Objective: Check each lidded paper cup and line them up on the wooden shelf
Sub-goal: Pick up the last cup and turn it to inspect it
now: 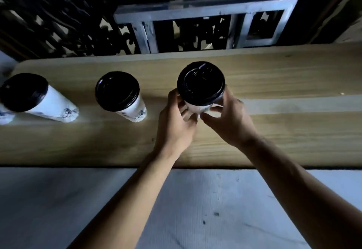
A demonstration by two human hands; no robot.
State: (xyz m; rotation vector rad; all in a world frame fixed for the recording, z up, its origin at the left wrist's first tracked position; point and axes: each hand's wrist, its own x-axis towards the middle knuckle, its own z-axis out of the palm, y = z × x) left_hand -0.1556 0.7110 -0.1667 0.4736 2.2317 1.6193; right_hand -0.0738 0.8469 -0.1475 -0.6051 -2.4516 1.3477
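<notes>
Three white paper cups with black lids stand in a row on the wooden shelf (274, 131). The left cup (39, 99) and the middle cup (121, 95) stand free. The right cup (200, 84) is gripped from both sides: my left hand (176, 123) wraps its left wall and my right hand (229, 119) its right wall, fingertips meeting at the front under the lid. I cannot tell whether its base touches the shelf. A sliver of a further white cup (4, 114) shows at the far left edge.
Behind the shelf runs a dark carved lattice screen (58, 23) with a grey metal frame (205, 23) leaning against it. Below the shelf's front edge lies a pale grey floor (58, 209). Bare wood stretches to the right of the held cup.
</notes>
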